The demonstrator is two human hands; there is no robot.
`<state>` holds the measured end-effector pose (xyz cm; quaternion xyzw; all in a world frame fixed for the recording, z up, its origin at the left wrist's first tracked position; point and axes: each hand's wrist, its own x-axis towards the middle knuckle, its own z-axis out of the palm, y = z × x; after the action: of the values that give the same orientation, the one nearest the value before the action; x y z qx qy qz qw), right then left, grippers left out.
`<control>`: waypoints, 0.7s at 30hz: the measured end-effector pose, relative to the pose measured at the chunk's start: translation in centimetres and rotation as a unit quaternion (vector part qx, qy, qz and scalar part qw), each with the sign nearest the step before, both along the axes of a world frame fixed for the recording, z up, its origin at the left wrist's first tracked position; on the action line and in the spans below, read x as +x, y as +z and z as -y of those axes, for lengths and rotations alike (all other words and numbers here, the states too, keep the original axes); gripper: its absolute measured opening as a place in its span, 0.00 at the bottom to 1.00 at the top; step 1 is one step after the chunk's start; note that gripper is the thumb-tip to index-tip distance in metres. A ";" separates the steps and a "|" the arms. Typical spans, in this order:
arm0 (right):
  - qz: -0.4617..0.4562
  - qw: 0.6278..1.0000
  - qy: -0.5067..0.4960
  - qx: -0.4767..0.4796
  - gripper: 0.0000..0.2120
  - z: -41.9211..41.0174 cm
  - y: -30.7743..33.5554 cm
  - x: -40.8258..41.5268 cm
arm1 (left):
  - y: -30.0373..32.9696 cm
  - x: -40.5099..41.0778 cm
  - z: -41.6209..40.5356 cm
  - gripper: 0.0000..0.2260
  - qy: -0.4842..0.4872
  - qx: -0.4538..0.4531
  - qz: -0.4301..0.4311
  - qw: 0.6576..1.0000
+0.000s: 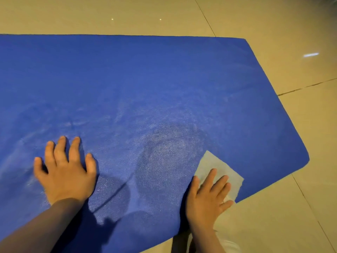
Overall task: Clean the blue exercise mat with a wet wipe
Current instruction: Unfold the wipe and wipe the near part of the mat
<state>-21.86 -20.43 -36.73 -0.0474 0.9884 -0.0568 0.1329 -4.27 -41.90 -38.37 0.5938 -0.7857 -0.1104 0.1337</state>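
Mat [145, 79]: blue, flat on the tile floor [273, 19], fills most of the frame
Wipe [217, 164]: lower right, near the mat's edge
Right hand [207, 198]: fingers straight, pressing the wipe down
Left hand [63, 172]: lower left, spread flat on mat

Both hands are bare, without rings, watch or gloves. The left hand [63, 172] and its forearm show no sleeve. Below the right hand [209, 196], toward 5 o'clock, there is a pale, whitish piece of clothing [228, 243], partly cut off.
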 end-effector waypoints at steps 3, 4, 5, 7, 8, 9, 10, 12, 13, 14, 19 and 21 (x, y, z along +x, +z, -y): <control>-0.039 0.988 0.145 -0.015 0.31 2.5 -0.8 8.1 | 0.0 -0.1 -0.2 0.27 -0.005 -0.013 -0.018 1.000; -0.039 0.984 0.175 -0.017 0.31 3.4 -0.7 10.5 | -0.1 -0.1 -0.2 0.26 -0.006 -0.019 -0.026 0.999; -0.025 0.979 0.200 -0.030 0.31 4.2 -0.3 12.3 | -0.2 0.0 -0.2 0.25 -0.007 -0.028 -0.031 0.999; 0.000 0.969 0.244 -0.046 0.30 4.9 0.5 13.2 | -0.6 0.3 0.0 0.25 -0.021 -0.034 -0.029 0.999; -0.004 0.963 0.264 -0.056 0.29 4.5 0.5 12.5 | -0.7 0.4 0.2 0.26 -0.030 -0.023 -0.020 0.999; 0.003 0.957 0.282 -0.067 0.28 3.8 0.4 11.2 | -0.8 0.5 0.4 0.27 -0.037 -0.007 -0.008 0.999; 0.001 0.955 0.287 -0.079 0.28 3.0 0.4 9.2 | -0.9 0.6 0.6 0.28 -0.039 0.003 0.001 0.999; -0.019 0.969 0.236 -0.066 0.28 1.1 0.3 3.6 | -0.9 0.7 0.8 0.28 -0.036 0.007 0.002 0.999; -0.007 0.982 0.182 -0.049 0.28 0.3 0.3 0.2 | -0.9 0.7 0.7 0.28 -0.035 0.000 -0.001 0.999; 0.016 0.992 0.121 -0.036 0.27 -0.5 0.6 -3.2 | -0.9 0.6 0.5 0.27 -0.037 -0.010 -0.004 0.999; -0.017 1.000 -0.018 0.011 0.27 -4.2 1.3 -15.1 | -0.4 0.1 0.0 0.27 -0.010 -0.004 -0.027 1.000; -0.027 0.999 -0.034 0.009 0.27 -4.4 0.9 -15.5 | -0.2 0.0 -0.2 0.27 -0.011 -0.007 -0.021 1.000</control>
<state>-37.40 -16.05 -35.81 -0.0143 0.9931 -0.0513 0.1048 -4.27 -41.75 -38.58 0.5818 -0.7900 -0.1191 0.1527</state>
